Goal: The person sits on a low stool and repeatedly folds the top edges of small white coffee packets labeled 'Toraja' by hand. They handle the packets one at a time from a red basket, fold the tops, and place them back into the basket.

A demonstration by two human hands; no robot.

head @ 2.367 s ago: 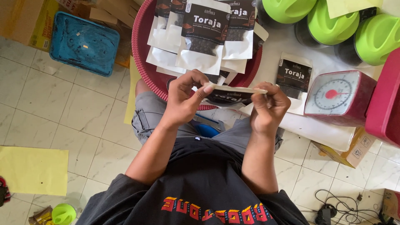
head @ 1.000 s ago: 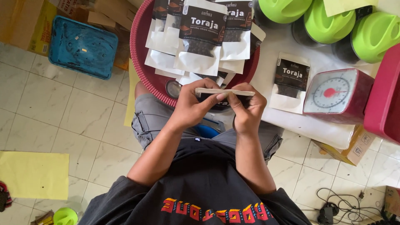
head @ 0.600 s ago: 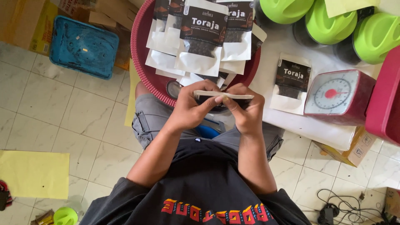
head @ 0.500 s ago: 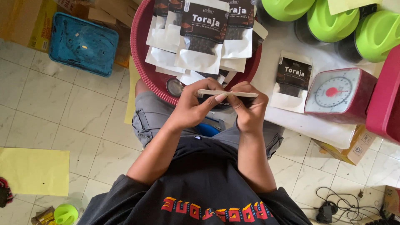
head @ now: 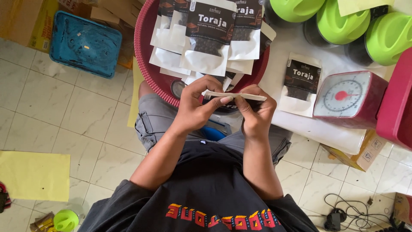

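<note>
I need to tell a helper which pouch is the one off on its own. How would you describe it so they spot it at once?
Find the red kitchen scale on the white tabletop. Just left of it lies a single pouch, white with a black label, flat on the tabletop. Unlike the pouches heaped in the red basin, it lies alone.

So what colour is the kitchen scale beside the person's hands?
The kitchen scale is red, with a white dial face and red centre; it shows in the head view.

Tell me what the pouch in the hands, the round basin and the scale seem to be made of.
Pouch: looks like matte white paper or laminate film; thin, flat top edge pinched in the grip of the left hand and right hand.
Basin: likely plastic; dark red, textured rim.
Scale: apparently glossy red plastic casing, white dial.
</note>
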